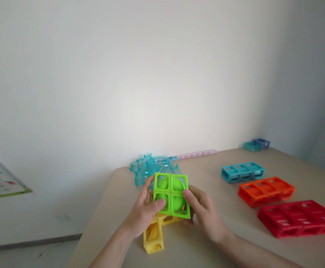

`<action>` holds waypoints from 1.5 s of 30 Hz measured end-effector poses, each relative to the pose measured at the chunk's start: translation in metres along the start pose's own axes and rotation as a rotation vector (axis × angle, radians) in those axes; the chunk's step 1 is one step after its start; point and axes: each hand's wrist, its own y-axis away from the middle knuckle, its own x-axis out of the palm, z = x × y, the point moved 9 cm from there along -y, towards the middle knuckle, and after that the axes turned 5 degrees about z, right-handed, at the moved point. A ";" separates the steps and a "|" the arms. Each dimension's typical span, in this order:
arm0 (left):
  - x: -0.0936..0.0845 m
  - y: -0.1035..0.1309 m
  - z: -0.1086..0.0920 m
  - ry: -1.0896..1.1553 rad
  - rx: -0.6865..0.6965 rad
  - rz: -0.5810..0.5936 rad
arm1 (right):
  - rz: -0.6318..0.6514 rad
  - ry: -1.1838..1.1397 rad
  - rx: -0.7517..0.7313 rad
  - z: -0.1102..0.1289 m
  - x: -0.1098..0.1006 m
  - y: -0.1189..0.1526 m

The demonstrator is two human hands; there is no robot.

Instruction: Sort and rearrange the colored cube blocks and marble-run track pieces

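Observation:
Between my two hands is a bright green square block frame (171,195) with a two-by-two grid of openings. My left hand (144,212) grips its left side, the thumb lying across the lower left opening. On the opposite edge, my right hand (205,212) holds it with the thumb near the upper right opening; its other fingers are mostly hidden behind. A yellow block frame (153,238) shows below and behind the green one, partly covered by it and by my left hand. Whether the yellow and green pieces touch, I cannot tell.
On the table's right stand a red block frame (300,219), an orange one (266,190) and a teal one (243,172). Clear blue plastic pieces (148,167) and a pink patterned strip (197,154) lie along the back by the wall. A small blue-purple block (262,143) sits in the far corner.

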 end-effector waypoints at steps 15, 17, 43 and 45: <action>0.010 0.001 -0.009 -0.188 0.033 0.041 | 0.007 0.176 -0.177 0.020 0.000 0.003; 0.010 0.002 -0.010 -0.212 0.042 0.039 | -0.005 0.191 -0.165 0.018 -0.002 0.003; -0.005 -0.002 -0.002 -0.186 0.035 -0.066 | 0.003 -0.047 -0.110 0.012 -0.017 -0.011; -0.007 -0.001 -0.001 -0.190 0.024 -0.091 | 0.005 -0.051 -0.110 0.013 -0.016 -0.011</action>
